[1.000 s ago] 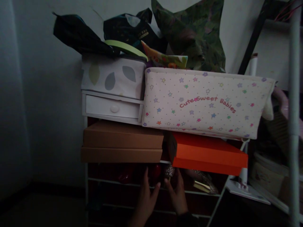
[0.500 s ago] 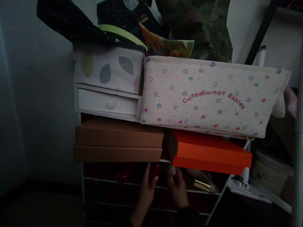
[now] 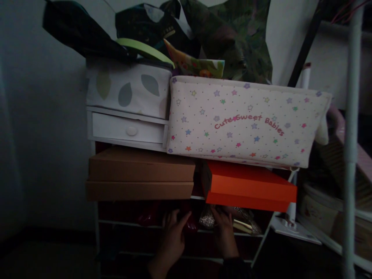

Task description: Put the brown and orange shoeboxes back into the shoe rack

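My left hand (image 3: 173, 236) is on the upper shelf with thumb and fingers spread, between two shiny red shoes. One red shoe (image 3: 192, 223) lies just right of my thumb; the other red shoe (image 3: 145, 217) sits further left. My right hand (image 3: 225, 232) reaches onto the same shelf, fingers stretched out and apart. Beside its fingers rests a glittery shoe (image 3: 207, 218), perhaps touched by them. A second glittery shoe (image 3: 254, 224) with a gold heel (image 3: 242, 226) lies to the right. Shadow hides much of the shoes' shape.
Above the hands, a brown box (image 3: 141, 190) and an orange box (image 3: 251, 193) jut out over the shelf. A star-printed fabric bin (image 3: 197, 131) and a small white drawer (image 3: 116, 126) stand on top. A grey pole (image 3: 350, 174) rises at right.
Earlier my hands were around a red shoe and a glittery shoe. Now both shoes sit lower on the shelf and my fingers have spread off them. The view has shifted slightly right.
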`<action>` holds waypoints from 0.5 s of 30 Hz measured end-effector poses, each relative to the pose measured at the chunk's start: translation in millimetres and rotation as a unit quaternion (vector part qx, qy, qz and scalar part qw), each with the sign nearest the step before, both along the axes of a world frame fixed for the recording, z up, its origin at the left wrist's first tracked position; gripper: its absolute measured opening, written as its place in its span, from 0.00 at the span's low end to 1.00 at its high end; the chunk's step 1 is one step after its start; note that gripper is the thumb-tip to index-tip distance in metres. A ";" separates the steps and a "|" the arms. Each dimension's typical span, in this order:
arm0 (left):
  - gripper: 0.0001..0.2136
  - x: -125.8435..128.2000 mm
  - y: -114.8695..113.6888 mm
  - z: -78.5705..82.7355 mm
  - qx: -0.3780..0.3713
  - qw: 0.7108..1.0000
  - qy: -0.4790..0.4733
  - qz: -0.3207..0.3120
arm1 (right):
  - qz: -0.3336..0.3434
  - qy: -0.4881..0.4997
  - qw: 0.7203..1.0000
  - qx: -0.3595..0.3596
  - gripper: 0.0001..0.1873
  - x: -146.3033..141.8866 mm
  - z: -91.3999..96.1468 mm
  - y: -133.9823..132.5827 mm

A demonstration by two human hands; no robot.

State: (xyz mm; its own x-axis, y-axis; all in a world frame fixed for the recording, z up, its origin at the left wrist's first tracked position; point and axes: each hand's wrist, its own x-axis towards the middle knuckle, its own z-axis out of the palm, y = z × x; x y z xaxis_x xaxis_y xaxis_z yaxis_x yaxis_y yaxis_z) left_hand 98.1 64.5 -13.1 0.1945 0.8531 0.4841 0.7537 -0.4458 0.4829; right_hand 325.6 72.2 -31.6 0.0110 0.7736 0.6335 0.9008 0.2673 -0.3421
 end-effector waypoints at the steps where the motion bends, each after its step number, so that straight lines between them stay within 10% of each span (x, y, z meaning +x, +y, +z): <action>1: 0.37 -0.6 -0.5 -1.2 0.006 1.000 0.013 -0.003 | -0.009 -0.010 1.000 -0.001 0.42 1.0 -1.0 0.0; 15: 0.35 -4.2 -5.7 4.7 -0.037 0.999 0.024 -0.029 | 0.003 -0.038 0.998 -0.045 0.33 9.0 -5.4 -3.8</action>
